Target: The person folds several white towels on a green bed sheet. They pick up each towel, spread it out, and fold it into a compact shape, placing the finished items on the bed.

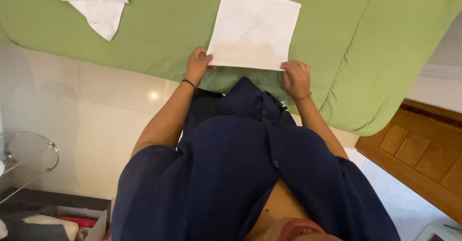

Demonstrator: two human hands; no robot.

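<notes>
A folded white cloth (pixel 253 29) is pinched at its near corners by left hand (pixel 198 66) and right hand (pixel 295 77) — already squared at upper centre; a crumpled white cloth (pixel 94 1), upper left, is left unfolded.

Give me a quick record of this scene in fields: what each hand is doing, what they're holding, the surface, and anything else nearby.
Left hand: left hand grips the near left corner of the folded white square cloth
Right hand: right hand pinches the cloth's near right corner
Cloth state: lying flat, small tag at its far left corner
Surface: green bed cover
Also on the bed: crumpled white cloth, far left, apart from the folded one
Floor: pale glossy tiles
</notes>
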